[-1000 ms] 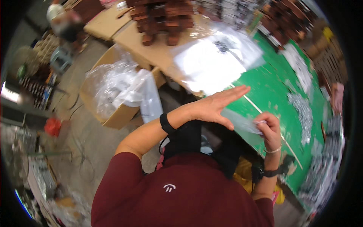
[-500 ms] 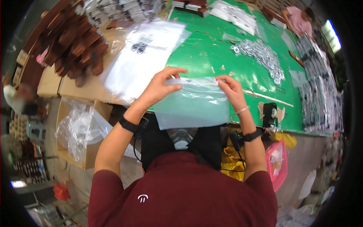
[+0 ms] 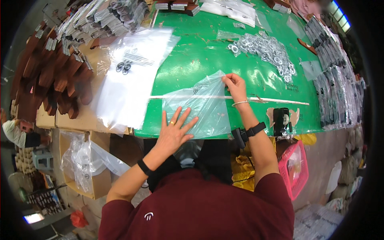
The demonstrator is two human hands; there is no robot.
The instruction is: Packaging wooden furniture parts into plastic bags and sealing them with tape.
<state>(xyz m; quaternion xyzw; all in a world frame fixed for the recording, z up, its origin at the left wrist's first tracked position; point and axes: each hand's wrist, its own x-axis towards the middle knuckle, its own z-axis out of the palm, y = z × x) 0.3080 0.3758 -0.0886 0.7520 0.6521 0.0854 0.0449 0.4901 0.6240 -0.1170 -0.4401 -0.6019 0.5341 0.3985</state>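
A clear plastic bag [image 3: 210, 106] lies on the green table in front of me, its upper right corner raised. My left hand [image 3: 173, 130] rests on the bag's lower left part with fingers spread flat. At the raised corner, my right hand [image 3: 235, 85] pinches the plastic between thumb and fingers. Left of the bag is a stack of white plastic bags [image 3: 128, 86] with a few black rings [image 3: 124, 67] on top. Beyond my right hand spreads a heap of small ring-shaped pieces in clear wrapping [image 3: 267, 52].
Dark brown wooden pieces [image 3: 56, 74] are piled at the left. Wrapped bundles [image 3: 336, 98] line the table's right edge. A black device [image 3: 281, 122] sits near the front edge. Below are a cardboard box [image 3: 105, 180] of plastic and a pink basket [image 3: 295, 172].
The bag went from hanging between both hands over the table edge to lying on the table. My left hand let go of its top edge and flattened on it; my right still pinches a corner.
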